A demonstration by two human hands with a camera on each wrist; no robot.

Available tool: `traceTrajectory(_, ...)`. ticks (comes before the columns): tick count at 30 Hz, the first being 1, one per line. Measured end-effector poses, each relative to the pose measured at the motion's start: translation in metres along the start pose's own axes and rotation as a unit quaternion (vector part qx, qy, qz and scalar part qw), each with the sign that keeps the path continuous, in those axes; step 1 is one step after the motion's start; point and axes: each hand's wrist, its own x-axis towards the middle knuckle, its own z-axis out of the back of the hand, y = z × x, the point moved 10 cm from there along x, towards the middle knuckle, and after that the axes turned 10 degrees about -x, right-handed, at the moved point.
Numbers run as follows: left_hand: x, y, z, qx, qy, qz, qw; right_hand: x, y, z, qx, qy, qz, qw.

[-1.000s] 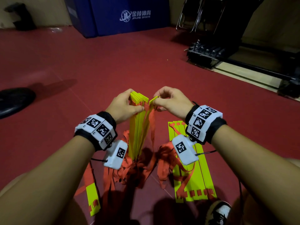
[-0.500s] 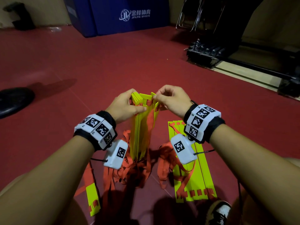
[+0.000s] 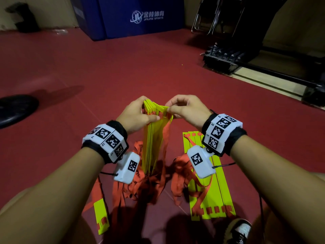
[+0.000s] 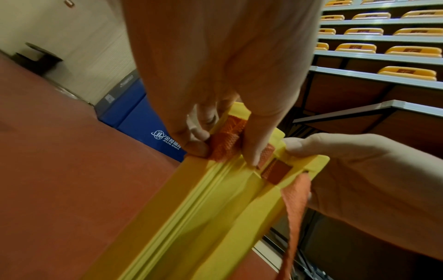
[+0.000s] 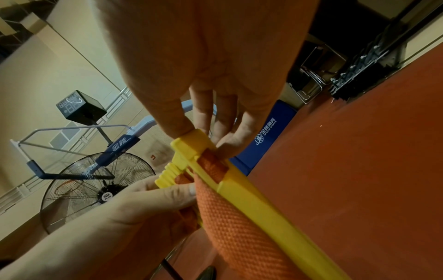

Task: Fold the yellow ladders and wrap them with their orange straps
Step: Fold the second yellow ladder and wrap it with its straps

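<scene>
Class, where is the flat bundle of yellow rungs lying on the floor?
In the head view, the flat bundle lies on the red floor, under the right wrist, beside the orange straps.

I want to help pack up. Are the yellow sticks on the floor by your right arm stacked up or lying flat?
Lying flat: the yellow slats lie side by side on the red floor, with orange strap trailing across them.
</scene>
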Motion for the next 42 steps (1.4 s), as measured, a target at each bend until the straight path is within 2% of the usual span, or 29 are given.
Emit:
traceTrajectory(11, -0.012, -0.014, -0.021, -0.003, 0.069, -0.001, 0.998, -0.003, 0.005, -0.007, -0.009, 0.023, 0.022, 0.999)
traceTrajectory(16, -0.015, -0.016, -0.026, -0.016, 0.078, -0.022, 0.997, -0.001, 0.005, -0.007, 0.021, 0.000, 0.036, 0.999)
traceTrajectory(23, -0.017, -0.013, -0.034, -0.015, 0.114, -0.015, 0.993, 0.001, -0.003, -0.002, 0.028, -0.023, 0.014, 0.999)
traceTrajectory(28, -0.013, -0.010, -0.027, 0.014, 0.078, -0.014, 0.997, 0.002, -0.005, -0.002, 0.020, -0.013, 0.006, 1.000)
traceTrajectory(32, -0.012, -0.012, -0.016, 0.024, 0.028, -0.016, 0.999, -0.003, -0.004, -0.014, 0.017, 0.050, 0.002, 0.999)
traceTrajectory(34, -0.011, -0.010, -0.013, 0.018, 0.024, -0.010, 1.000, -0.004, -0.006, -0.018, -0.003, 0.068, -0.002, 0.998)
traceTrajectory(38, -0.010, -0.001, -0.020, 0.058, 0.063, 0.001, 0.996, 0.001, -0.003, -0.014, -0.090, 0.026, 0.041, 0.995)
traceTrajectory(42, -0.010, 0.004, -0.020, 0.084, 0.063, -0.003, 0.994, 0.003, -0.010, -0.011, -0.161, 0.005, 0.031, 0.986)
